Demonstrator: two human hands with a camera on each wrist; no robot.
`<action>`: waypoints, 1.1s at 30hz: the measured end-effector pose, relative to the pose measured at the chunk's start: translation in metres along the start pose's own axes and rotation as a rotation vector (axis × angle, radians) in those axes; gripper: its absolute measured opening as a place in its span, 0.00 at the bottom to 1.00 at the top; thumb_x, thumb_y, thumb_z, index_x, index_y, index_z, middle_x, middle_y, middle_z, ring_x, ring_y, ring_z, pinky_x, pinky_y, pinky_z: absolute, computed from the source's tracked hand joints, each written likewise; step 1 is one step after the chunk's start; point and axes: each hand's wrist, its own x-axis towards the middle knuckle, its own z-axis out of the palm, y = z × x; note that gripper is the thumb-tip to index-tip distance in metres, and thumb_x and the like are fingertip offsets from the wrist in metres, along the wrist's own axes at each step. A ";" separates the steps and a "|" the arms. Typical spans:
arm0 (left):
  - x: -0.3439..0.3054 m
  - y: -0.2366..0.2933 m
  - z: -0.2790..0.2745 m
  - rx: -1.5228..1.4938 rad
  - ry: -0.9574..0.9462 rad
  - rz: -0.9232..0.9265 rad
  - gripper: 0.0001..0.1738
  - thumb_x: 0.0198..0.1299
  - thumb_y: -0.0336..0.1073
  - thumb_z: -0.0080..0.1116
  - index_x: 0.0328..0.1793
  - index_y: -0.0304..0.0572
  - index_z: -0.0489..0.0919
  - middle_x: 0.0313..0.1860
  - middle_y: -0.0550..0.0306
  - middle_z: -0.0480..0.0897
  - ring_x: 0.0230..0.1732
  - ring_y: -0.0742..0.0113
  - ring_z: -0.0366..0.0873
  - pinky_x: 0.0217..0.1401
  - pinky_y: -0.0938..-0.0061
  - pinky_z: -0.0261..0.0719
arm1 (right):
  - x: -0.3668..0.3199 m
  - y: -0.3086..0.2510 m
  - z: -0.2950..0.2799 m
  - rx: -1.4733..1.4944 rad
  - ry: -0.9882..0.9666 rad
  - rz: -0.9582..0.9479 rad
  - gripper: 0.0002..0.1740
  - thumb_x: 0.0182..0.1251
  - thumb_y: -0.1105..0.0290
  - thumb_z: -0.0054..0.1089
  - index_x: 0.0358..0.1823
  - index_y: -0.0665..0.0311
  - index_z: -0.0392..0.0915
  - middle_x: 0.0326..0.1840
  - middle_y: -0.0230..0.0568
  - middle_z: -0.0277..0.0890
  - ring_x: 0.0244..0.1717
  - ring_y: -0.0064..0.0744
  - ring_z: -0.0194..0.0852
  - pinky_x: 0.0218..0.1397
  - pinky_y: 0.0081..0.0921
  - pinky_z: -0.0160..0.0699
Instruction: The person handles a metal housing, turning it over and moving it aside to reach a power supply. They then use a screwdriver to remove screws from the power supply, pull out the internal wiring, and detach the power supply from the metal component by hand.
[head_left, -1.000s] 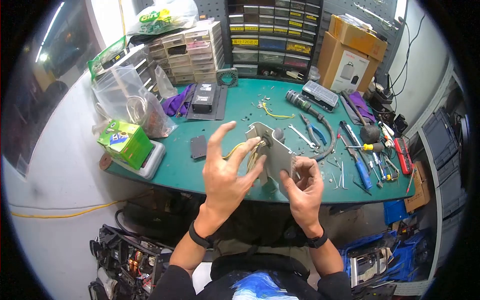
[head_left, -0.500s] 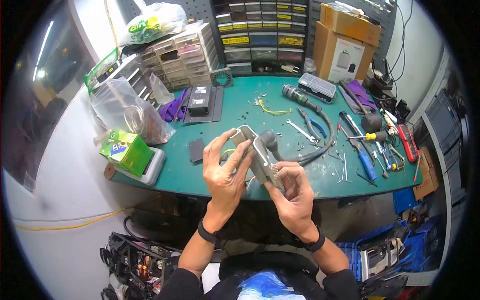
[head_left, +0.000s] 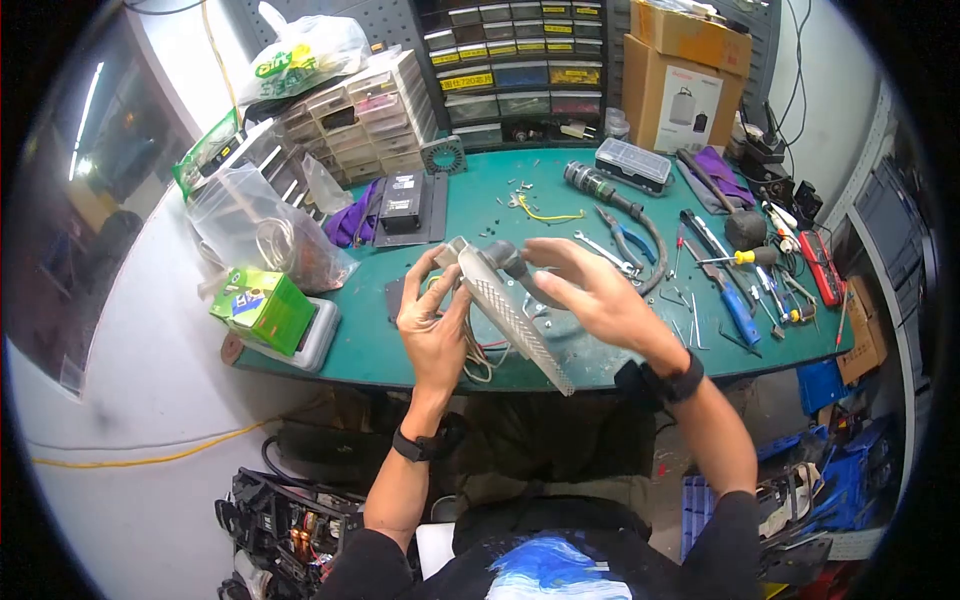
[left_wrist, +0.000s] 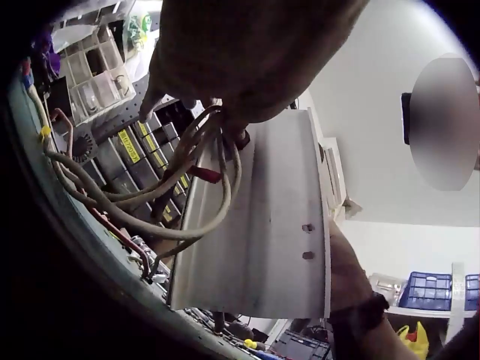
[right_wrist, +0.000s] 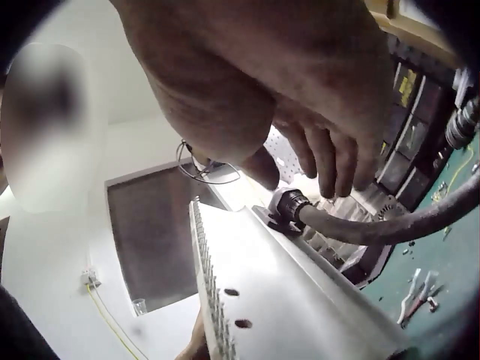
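My left hand (head_left: pixel 435 335) grips one end of a grey metal housing (head_left: pixel 515 325) above the front of the bench. The housing is tilted, with a ridged, patterned edge up in the head view; two holes show in its flat face (left_wrist: pixel 277 217) in the left wrist view. Beige wires (left_wrist: pixel 180 234) loop out beside the left fingers. A black cable gland (right_wrist: pixel 289 206) sits on the housing's other side, and a thick dark cable (right_wrist: pixel 375 227) runs from it. Beside the gland is my right hand (head_left: pixel 595 300), its fingers spread apart and thumb close to the gland.
On the green bench (head_left: pixel 400 360) lie pliers (head_left: pixel 628 240), a wrench (head_left: pixel 605 255), a rubber mallet (head_left: pixel 743 230), screwdrivers and a red meter (head_left: pixel 820 268) at right. A black box (head_left: pixel 402 200) and a green carton (head_left: pixel 262 310) stand left. Drawer cabinets line the back.
The housing has been turned so its patterned edge faces up. My right hand has let go of its near end and moved up to the gland; the left hand still holds the housing.
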 end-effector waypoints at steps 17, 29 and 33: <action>-0.002 0.024 -0.005 -0.205 -0.142 -0.291 0.24 0.76 0.44 0.57 0.69 0.34 0.74 0.61 0.53 0.79 0.61 0.67 0.76 0.67 0.71 0.73 | 0.023 0.015 0.018 0.300 -0.148 0.190 0.19 0.76 0.67 0.68 0.57 0.78 0.83 0.44 0.40 0.88 0.43 0.23 0.84 0.49 0.26 0.86; -0.016 0.035 0.000 -0.195 -0.204 -0.216 0.49 0.52 0.38 0.82 0.76 0.37 0.64 0.66 0.47 0.74 0.66 0.60 0.75 0.71 0.64 0.76 | 0.018 0.011 0.013 0.150 -0.185 0.128 0.22 0.77 0.66 0.67 0.62 0.76 0.79 0.47 0.45 0.85 0.45 0.25 0.83 0.52 0.28 0.84; -0.016 0.021 -0.002 -0.352 -0.188 -0.261 0.47 0.54 0.34 0.78 0.78 0.36 0.64 0.66 0.50 0.74 0.65 0.62 0.76 0.70 0.65 0.77 | 0.026 -0.002 0.013 0.278 -0.221 0.170 0.23 0.79 0.65 0.64 0.65 0.76 0.75 0.44 0.44 0.84 0.42 0.25 0.81 0.50 0.28 0.83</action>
